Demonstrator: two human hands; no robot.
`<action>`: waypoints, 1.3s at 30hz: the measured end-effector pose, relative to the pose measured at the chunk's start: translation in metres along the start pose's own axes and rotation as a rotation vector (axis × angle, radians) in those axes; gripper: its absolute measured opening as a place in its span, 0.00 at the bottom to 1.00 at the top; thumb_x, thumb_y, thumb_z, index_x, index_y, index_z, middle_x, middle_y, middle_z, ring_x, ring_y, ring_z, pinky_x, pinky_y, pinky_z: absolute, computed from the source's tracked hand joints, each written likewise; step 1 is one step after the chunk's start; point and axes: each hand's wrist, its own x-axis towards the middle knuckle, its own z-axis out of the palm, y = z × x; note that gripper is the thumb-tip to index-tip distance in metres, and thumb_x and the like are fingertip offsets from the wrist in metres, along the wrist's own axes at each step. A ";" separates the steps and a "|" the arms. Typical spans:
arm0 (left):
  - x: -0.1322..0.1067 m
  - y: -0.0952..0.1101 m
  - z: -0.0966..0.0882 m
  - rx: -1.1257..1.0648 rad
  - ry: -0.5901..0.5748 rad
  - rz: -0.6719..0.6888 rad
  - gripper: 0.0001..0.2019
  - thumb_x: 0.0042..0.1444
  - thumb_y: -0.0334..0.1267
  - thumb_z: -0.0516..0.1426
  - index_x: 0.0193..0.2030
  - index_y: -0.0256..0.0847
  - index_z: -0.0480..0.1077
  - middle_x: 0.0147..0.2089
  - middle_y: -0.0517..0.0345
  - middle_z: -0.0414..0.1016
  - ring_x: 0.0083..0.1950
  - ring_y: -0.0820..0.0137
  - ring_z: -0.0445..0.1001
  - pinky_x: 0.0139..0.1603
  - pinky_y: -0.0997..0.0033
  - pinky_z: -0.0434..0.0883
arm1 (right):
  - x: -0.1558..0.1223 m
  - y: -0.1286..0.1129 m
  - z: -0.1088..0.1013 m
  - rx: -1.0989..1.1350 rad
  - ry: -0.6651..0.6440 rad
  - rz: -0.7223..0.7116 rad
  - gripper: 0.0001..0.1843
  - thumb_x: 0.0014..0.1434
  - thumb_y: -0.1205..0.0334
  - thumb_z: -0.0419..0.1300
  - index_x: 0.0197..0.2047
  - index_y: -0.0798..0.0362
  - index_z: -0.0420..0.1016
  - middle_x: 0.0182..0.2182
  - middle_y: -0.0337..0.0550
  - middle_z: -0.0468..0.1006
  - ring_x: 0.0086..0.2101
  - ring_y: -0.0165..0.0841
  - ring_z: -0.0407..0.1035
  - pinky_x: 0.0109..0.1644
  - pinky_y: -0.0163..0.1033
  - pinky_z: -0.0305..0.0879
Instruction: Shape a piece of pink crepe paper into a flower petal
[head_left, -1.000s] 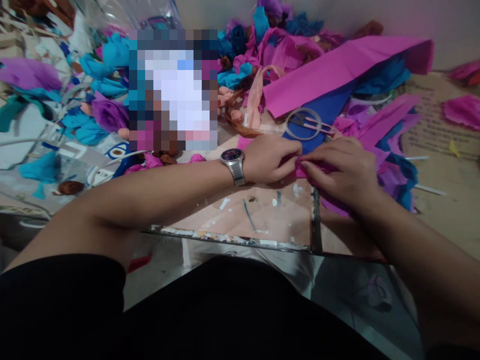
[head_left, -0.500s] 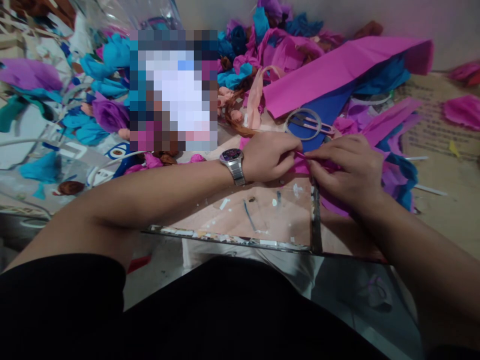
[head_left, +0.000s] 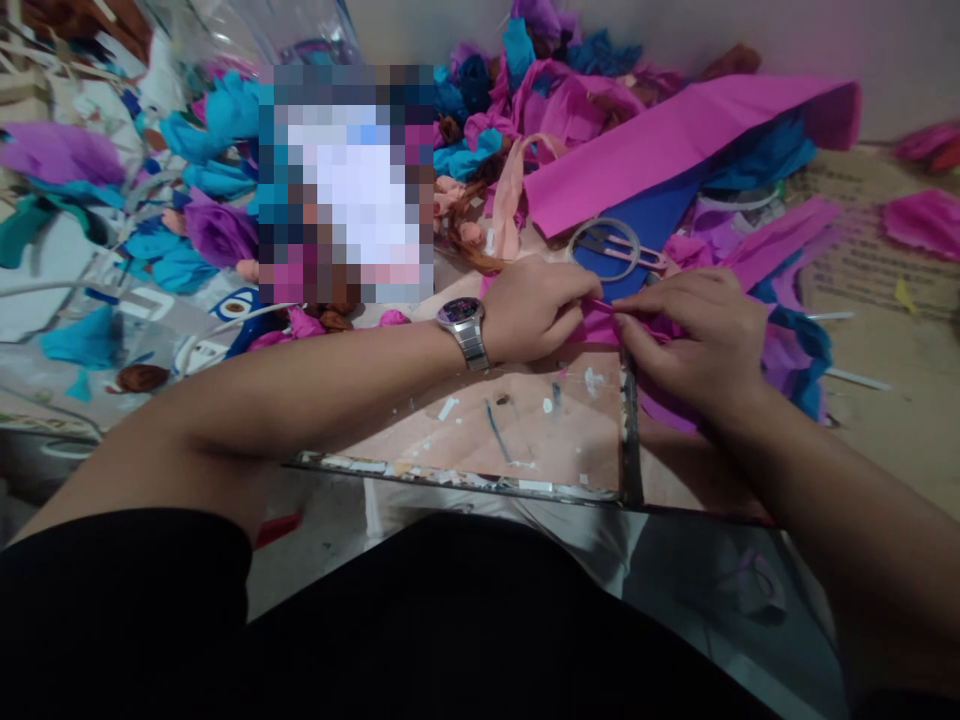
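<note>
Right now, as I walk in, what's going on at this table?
A person's left grip and right grip pinch a small piece of pink paper between them, over the table. A watch sits on the left wrist. Beyond the hands, a long pink sheet lies partly across a blue sheet, near heaps of crumpled paper.

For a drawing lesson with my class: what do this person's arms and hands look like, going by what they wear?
The left hand and right hand are gloveless. On the left wrist sits a watch with a round, dark face and silver metal band; the right wrist is bare. A short black sleeve covers the left upper arm.
</note>
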 end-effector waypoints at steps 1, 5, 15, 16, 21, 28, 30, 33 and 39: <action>0.000 0.000 -0.001 -0.005 -0.005 0.000 0.16 0.73 0.35 0.54 0.56 0.42 0.83 0.51 0.50 0.90 0.52 0.57 0.87 0.58 0.53 0.76 | 0.000 0.000 0.000 0.005 0.012 -0.010 0.04 0.73 0.61 0.71 0.49 0.41 0.87 0.41 0.38 0.91 0.42 0.43 0.87 0.54 0.59 0.80; 0.001 0.002 -0.003 -0.009 -0.020 -0.019 0.16 0.73 0.35 0.54 0.57 0.41 0.83 0.52 0.50 0.90 0.52 0.57 0.87 0.58 0.53 0.76 | -0.001 0.000 0.000 -0.003 -0.012 0.101 0.05 0.75 0.58 0.69 0.50 0.41 0.88 0.43 0.39 0.92 0.44 0.44 0.87 0.57 0.59 0.78; 0.000 0.002 -0.003 0.002 -0.015 -0.023 0.17 0.72 0.38 0.54 0.56 0.42 0.84 0.49 0.50 0.91 0.48 0.57 0.87 0.54 0.54 0.76 | -0.001 0.016 0.002 -0.044 -0.025 0.209 0.09 0.77 0.53 0.65 0.52 0.42 0.88 0.46 0.45 0.91 0.48 0.48 0.85 0.58 0.60 0.77; 0.001 0.002 -0.003 0.000 -0.014 -0.026 0.17 0.71 0.38 0.55 0.56 0.42 0.85 0.49 0.50 0.91 0.48 0.58 0.87 0.54 0.54 0.76 | -0.001 0.019 0.002 -0.047 -0.019 0.207 0.09 0.78 0.53 0.65 0.52 0.41 0.88 0.45 0.45 0.91 0.47 0.48 0.85 0.57 0.61 0.77; 0.001 0.002 -0.003 -0.030 -0.014 -0.023 0.18 0.70 0.37 0.54 0.56 0.42 0.85 0.49 0.51 0.91 0.47 0.59 0.86 0.53 0.55 0.75 | -0.002 0.028 0.001 -0.080 0.006 0.215 0.10 0.79 0.52 0.63 0.54 0.39 0.87 0.43 0.46 0.90 0.45 0.48 0.83 0.53 0.61 0.77; 0.001 0.003 -0.004 -0.002 -0.011 -0.045 0.18 0.70 0.37 0.54 0.58 0.42 0.83 0.51 0.48 0.90 0.50 0.57 0.85 0.56 0.55 0.74 | -0.002 0.033 0.004 -0.106 0.036 0.161 0.07 0.77 0.55 0.67 0.51 0.44 0.87 0.40 0.44 0.90 0.41 0.43 0.82 0.48 0.53 0.73; 0.001 0.004 -0.004 0.016 -0.012 -0.044 0.19 0.72 0.38 0.53 0.59 0.42 0.83 0.54 0.47 0.90 0.54 0.57 0.86 0.58 0.54 0.73 | -0.001 0.031 0.005 -0.093 0.038 0.141 0.06 0.75 0.56 0.68 0.50 0.44 0.88 0.39 0.42 0.90 0.40 0.42 0.83 0.47 0.53 0.73; 0.000 0.007 -0.005 0.031 -0.021 -0.020 0.19 0.75 0.42 0.52 0.59 0.41 0.82 0.56 0.48 0.90 0.56 0.57 0.86 0.59 0.52 0.72 | 0.000 0.021 0.007 -0.057 0.034 0.084 0.04 0.73 0.58 0.70 0.49 0.45 0.87 0.40 0.40 0.91 0.40 0.42 0.85 0.49 0.54 0.74; 0.001 0.007 -0.004 0.079 -0.072 0.054 0.16 0.73 0.41 0.53 0.51 0.41 0.83 0.45 0.49 0.89 0.45 0.58 0.85 0.49 0.54 0.71 | 0.000 0.004 0.006 0.052 -0.015 0.017 0.06 0.74 0.61 0.70 0.50 0.38 0.87 0.42 0.37 0.91 0.43 0.43 0.87 0.53 0.59 0.78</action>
